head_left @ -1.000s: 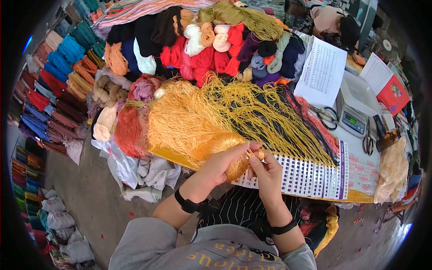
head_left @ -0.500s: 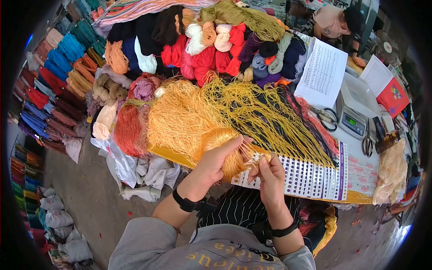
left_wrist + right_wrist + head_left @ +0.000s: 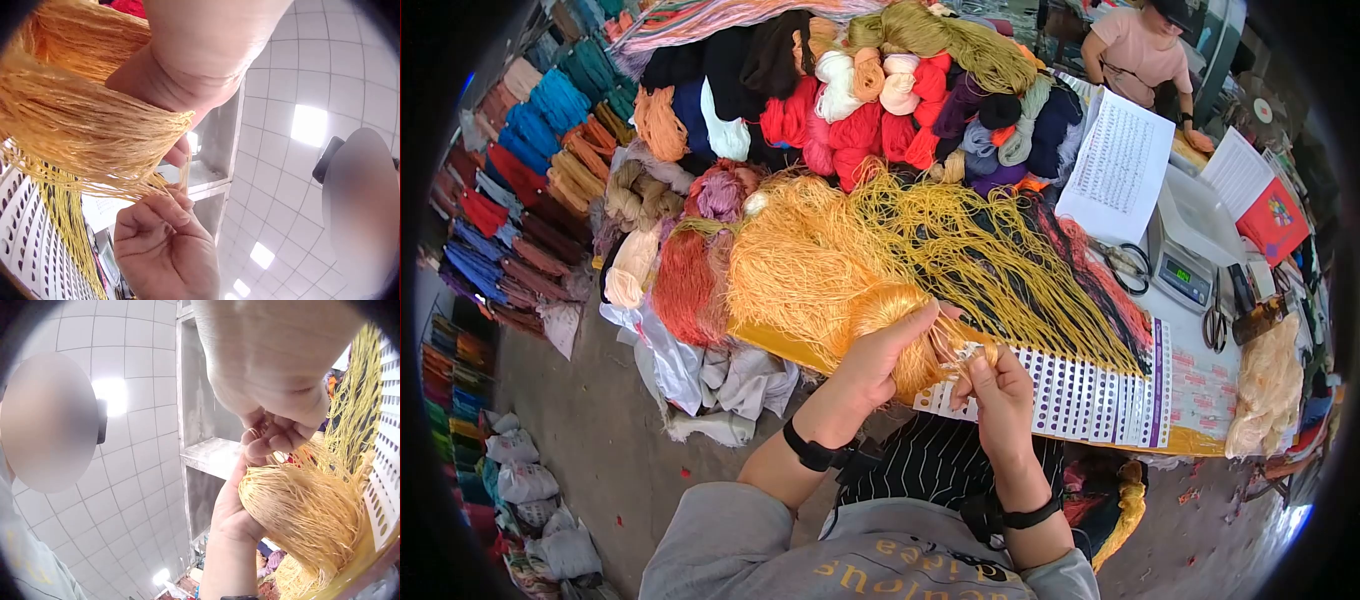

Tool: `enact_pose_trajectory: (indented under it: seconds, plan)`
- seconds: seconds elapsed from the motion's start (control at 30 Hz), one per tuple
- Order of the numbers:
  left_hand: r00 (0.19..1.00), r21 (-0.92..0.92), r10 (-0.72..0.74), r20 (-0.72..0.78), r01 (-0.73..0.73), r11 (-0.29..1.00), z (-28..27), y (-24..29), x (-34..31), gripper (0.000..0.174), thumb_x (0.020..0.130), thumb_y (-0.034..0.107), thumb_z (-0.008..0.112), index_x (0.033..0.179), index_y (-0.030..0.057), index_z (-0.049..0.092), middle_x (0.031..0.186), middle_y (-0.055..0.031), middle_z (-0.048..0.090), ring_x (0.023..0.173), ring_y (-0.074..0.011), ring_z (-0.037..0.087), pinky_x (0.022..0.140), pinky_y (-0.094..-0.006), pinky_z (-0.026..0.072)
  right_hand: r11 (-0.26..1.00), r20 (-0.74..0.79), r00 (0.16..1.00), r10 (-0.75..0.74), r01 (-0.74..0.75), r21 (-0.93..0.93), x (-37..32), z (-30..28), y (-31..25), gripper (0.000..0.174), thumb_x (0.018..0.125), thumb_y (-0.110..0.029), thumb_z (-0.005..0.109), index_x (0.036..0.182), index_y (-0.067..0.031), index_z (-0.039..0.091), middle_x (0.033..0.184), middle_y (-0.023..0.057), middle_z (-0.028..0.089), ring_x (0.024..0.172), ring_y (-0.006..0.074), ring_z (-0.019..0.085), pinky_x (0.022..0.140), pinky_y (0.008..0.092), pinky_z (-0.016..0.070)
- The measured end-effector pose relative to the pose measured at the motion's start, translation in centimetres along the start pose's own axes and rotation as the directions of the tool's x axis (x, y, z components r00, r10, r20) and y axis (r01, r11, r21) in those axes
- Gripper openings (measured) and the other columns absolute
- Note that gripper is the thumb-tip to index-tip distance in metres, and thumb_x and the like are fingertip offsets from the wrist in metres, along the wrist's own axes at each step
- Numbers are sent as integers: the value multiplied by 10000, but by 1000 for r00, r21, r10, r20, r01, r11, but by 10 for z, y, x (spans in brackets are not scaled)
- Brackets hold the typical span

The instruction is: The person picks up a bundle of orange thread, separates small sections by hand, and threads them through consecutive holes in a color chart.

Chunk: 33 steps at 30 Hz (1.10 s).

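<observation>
A thick hank of golden-yellow thread (image 3: pixel 895 310) lies looped over my left hand (image 3: pixel 880 355), which grips it near the table's front edge. Just to the right, my right hand (image 3: pixel 1003 390) pinches several strands at the hank's end between thumb and fingers. Short strands stretch between the two hands, with a pale bit at the pinch. In the right wrist view the hank (image 3: pixel 300 512) bulges over the left palm, and the right fingers (image 3: pixel 269 440) are bent close above it. The rest of the golden thread (image 3: pixel 790 250) spreads back over the table.
Mustard and black strands (image 3: pixel 1010 270) fan out to perforated white cards (image 3: pixel 1090 400). Colourful skeins (image 3: pixel 850 130) pile at the back. On the right are printed sheets (image 3: pixel 1118 165), scissors (image 3: pixel 1130 268) and a digital scale (image 3: pixel 1185 270). Another person (image 3: pixel 1140 50) is at the far side.
My right hand has drawn slightly down and right from the left, spreading the strands between them. The left hand keeps hold of the hank. The other person has straightened up.
</observation>
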<state>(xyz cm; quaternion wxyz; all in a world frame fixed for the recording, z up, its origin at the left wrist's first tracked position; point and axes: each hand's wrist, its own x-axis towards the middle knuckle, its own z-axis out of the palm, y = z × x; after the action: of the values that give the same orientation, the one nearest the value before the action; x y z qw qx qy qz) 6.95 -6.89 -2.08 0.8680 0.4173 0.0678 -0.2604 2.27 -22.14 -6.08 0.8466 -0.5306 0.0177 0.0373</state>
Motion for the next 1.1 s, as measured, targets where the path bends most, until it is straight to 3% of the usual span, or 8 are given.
enact_pose_trajectory:
  seconds: [0.27,0.7,0.8,0.87,0.9,1.0,1.07,1.1]
  plan:
    - [1000,-3,12,21,-12,1000,-9,-3,3,331,933,306,484,1090,23,549,895,-98,616,769,-150,606,677,-297,498,983,59,998,22,-11,-182,-2,1,-1,195,951,-174,460,876,-1,508,695,55,584,621,121,580,594,227,457]
    - [994,-5,25,109,-25,1000,-15,-3,8,338,958,296,400,1076,20,556,521,-40,463,486,-104,445,548,-228,405,990,2,997,-72,72,-118,-5,4,-3,165,959,-145,435,899,-6,502,717,42,576,621,113,581,560,210,438]
    - [995,36,48,83,-51,998,-14,0,8,327,950,287,422,1064,15,563,530,-17,458,463,-79,410,525,-215,388,963,2,1000,-26,26,-269,-5,-3,-6,157,947,-137,461,880,-6,514,691,34,580,614,94,570,551,214,428]
    - [997,77,60,41,-63,995,-13,6,9,324,943,287,438,1056,13,568,536,-5,458,454,-69,396,506,-212,378,748,90,996,10,53,-662,-6,-4,-9,128,926,-121,491,889,-3,525,652,40,579,586,130,564,556,250,436]
    - [999,181,-15,30,10,983,-14,11,10,304,935,282,458,1020,14,575,550,5,460,439,-61,380,482,-209,362,748,88,996,10,51,-662,-6,-7,-11,128,926,-121,491,889,-3,525,652,40,579,586,130,564,556,250,436]
    - [993,237,-112,39,100,966,-45,28,16,261,920,270,494,930,23,579,570,22,452,415,-47,347,442,-203,328,524,-42,912,-408,196,-829,-3,-24,-34,151,919,-112,475,995,1,541,810,101,597,725,253,582,665,322,457]
    - [992,64,-91,89,85,994,-78,47,25,236,916,256,503,850,36,558,570,41,421,399,-36,321,422,-193,299,449,-44,819,-572,269,-852,3,-56,-56,186,934,-138,446,1006,-4,554,963,124,578,925,212,544,813,316,418]
    - [993,-66,-47,106,54,996,-95,61,30,232,919,249,497,826,41,539,565,53,400,394,-31,311,418,-187,288,558,-136,817,-561,251,-791,2,-68,-71,227,950,-176,421,1014,-10,563,973,108,587,919,202,549,842,322,419]
